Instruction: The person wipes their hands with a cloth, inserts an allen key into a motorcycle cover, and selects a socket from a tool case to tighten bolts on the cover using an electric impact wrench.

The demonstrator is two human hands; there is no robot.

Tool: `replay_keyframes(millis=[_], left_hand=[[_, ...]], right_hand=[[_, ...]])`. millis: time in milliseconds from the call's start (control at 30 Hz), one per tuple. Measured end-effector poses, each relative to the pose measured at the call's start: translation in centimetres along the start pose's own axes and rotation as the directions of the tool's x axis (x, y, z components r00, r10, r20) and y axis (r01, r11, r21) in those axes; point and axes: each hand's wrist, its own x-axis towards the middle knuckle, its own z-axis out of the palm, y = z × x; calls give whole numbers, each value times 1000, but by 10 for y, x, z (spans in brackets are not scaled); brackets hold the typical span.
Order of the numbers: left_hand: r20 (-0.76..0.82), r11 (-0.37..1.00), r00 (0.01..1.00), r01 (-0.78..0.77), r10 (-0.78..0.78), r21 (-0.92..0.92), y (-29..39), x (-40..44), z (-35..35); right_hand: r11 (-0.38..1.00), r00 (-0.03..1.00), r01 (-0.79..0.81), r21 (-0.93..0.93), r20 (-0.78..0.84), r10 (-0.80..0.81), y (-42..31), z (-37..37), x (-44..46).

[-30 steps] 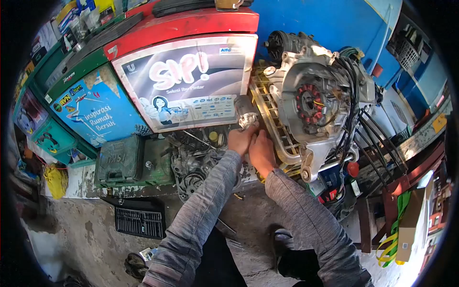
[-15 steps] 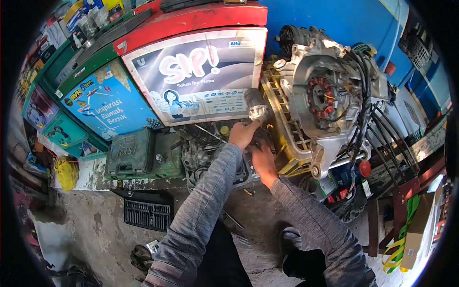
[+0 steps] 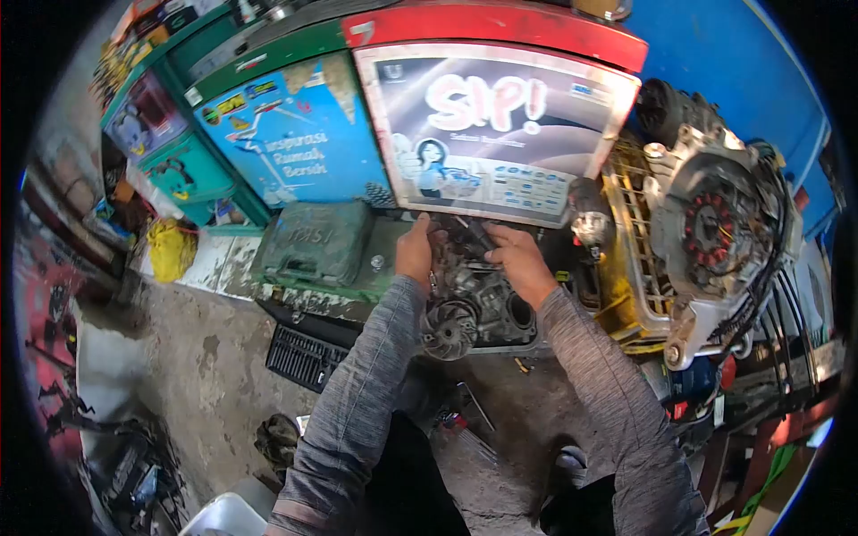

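My left hand [image 3: 415,254] is closed at the left side of a greasy metal engine part [image 3: 487,299]; a small shiny metal piece shows just below its fingers, but what it grips is hidden. My right hand [image 3: 522,261] has its fingers pinched on a dark rod-shaped tool [image 3: 474,234] above the same engine part. A finned fan wheel [image 3: 447,330] lies at the front left of that part. To the right of my right hand, a dark power tool with a metal nose [image 3: 590,221] rests against the yellow crate [image 3: 630,250].
A large engine casing [image 3: 715,214] with a red-wound coil sits on the crate. Left of my hands is a green tool case [image 3: 317,241]. A black socket tray [image 3: 304,355] and loose tools [image 3: 469,429] lie on the floor. The poster-covered cabinet [image 3: 500,134] stands behind.
My hands have come away from the power tool and moved apart over the engine part. My right hand now has the dark rod-shaped tool. The view has swung left.
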Motion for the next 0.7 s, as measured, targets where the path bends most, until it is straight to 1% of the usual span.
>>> replay_keyframes(millis=[33, 100, 133, 167, 233, 267, 300, 367, 400, 433, 500, 533, 567, 633, 667, 700], left_hand=[[-19, 1000, 1000, -6, 5, -7, 1, -1, -6], [100, 989, 994, 55, -42, -136, 4, -5, -16], [133, 989, 990, 70, -53, -127, 8, -9, -22], [117, 989, 992, 65, -50, -132, 12, -13, -28], [124, 999, 992, -21, 26, -40, 16, -16, -38], [142, 1000, 990, -23, 24, -9, 7, -2, -53], [126, 1000, 992, -22, 23, -12, 6, 0, -61], [15, 998, 998, -57, 57, -15, 3, 4, -78], [2, 997, 999, -53, 53, -57, 5, 1, -85], [-8, 996, 998, -62, 61, -63, 8, -2, -91], [-53, 989, 993, -110, 105, -95, 23, -8, -97], [-56, 987, 991, -127, 122, -102, 30, -12, -98], [-65, 979, 986, -160, 153, -127, 36, -16, -99], [-82, 966, 978, -203, 192, -158, 54, -19, -97], [-89, 943, 961, -273, 260, -189, 67, -14, -92], [-95, 915, 941, -338, 324, -221, 80, -11, -86]], right_hand=[[1000, 1000, -2, -3, 21, 2, 7, 1, 11], [981, 979, 36, 191, 191, -73, 17, 14, 28], [984, 971, 51, 171, 221, -88, 14, 21, 28], [984, 968, 44, 171, 238, -85, 12, 29, 28], [991, 977, -14, 134, 211, -15, 4, 50, 24], [991, 973, 24, 129, 224, -52, 11, 55, 31], [991, 970, 14, 130, 239, -45, 10, 63, 31], [996, 968, -22, 84, 250, 0, 5, 77, 33], [997, 978, -6, 78, 209, -10, 4, 85, 33], [997, 975, -3, 73, 221, -13, 5, 91, 36], [988, 990, 48, -148, 138, -28, -1, 105, 47], [973, 986, 147, -180, 110, -129, -4, 115, 51], [969, 983, 161, -186, 119, -140, -11, 118, 56], [997, 991, 75, 1, 111, -75, -44, 130, 53], [992, 983, 112, 64, 137, -119, -57, 135, 56], [991, 983, 116, 61, 137, -124, -70, 140, 58]])
